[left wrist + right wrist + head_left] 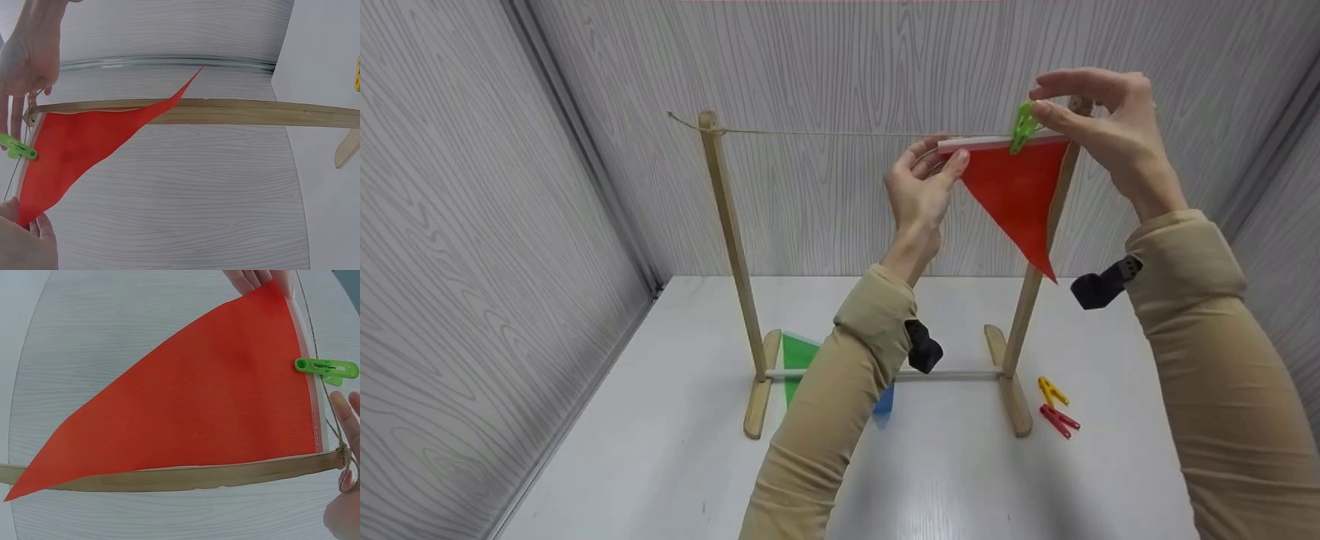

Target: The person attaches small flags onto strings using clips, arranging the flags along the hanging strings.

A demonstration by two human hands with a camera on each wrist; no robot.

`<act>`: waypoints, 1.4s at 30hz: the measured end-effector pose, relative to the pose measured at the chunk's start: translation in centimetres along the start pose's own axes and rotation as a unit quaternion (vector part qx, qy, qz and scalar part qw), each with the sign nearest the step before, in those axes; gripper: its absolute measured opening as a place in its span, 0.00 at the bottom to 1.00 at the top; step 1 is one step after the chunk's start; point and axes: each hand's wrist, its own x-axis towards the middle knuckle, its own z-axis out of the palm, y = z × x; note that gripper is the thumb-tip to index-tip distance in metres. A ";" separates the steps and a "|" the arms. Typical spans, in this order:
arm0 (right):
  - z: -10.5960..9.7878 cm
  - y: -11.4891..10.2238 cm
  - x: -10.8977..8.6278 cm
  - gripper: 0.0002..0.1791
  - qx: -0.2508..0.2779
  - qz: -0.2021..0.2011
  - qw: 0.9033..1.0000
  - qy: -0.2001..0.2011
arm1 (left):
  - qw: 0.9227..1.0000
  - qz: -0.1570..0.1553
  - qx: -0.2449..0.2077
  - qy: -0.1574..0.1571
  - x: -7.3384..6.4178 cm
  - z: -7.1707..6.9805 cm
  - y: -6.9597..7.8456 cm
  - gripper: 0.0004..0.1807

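Presently, the red flag (pixel 1020 187) is pinched at its left corner by the left hand (pixel 921 187); near its green peg (pixel 1022 129), the right hand (pixel 1123 131) is held with fingers parted.

I count my two hands (pixel 921 193) (pixel 1132 139), three clothespins (pixel 1023 129) (pixel 1052 391) (pixel 1059 421), one string (pixel 810 133), two posts (pixel 734 250) (pixel 1024 320), two wooden feet (pixel 755 414) (pixel 1015 407), one crossbar (pixel 949 373) and three flags (pixel 1024 195) (pixel 797 356) (pixel 885 400) showing.

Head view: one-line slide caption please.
Left hand holds a red pennant at a string, right hand at its green clothespin.
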 end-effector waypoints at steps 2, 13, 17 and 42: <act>0.1 0.1 -0.1 0.17 0.004 -0.002 1.000 0.009 | 1.000 -0.001 -0.005 0.001 0.0 -0.1 0.0 0.20; 1.1 0.6 -0.8 0.18 -0.015 0.007 0.997 0.077 | 1.000 -0.007 -0.002 -0.012 -0.2 -1.4 -0.7 0.25; 1.3 1.0 -1.0 0.19 0.007 -0.004 0.995 0.095 | 0.999 -0.003 0.035 -0.023 -0.3 -2.3 -1.2 0.27; 5.9 3.6 -7.0 0.59 0.049 -0.080 0.948 0.305 | 0.976 0.005 0.210 -0.053 -2.8 -9.8 -6.7 0.31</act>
